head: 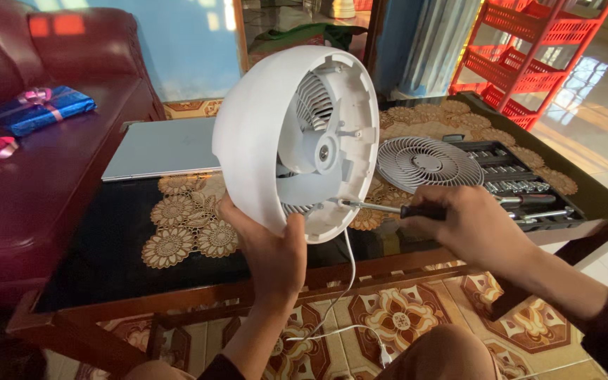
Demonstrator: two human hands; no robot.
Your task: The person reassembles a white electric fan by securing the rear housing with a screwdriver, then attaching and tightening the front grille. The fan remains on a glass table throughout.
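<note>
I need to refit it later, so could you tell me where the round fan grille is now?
The round fan grille lies flat on the table, right of the fan housing, beside the open socket set.

My left hand's fingers (291, 236) hid the lower rim of the white fan housing (262, 134). The screwdriver (381, 208) handle sat mostly buried in my right hand (473, 225). The housing covered part of the silver laptop (160, 148), and the picture's edge cut off the red rack (529, 56).
</note>
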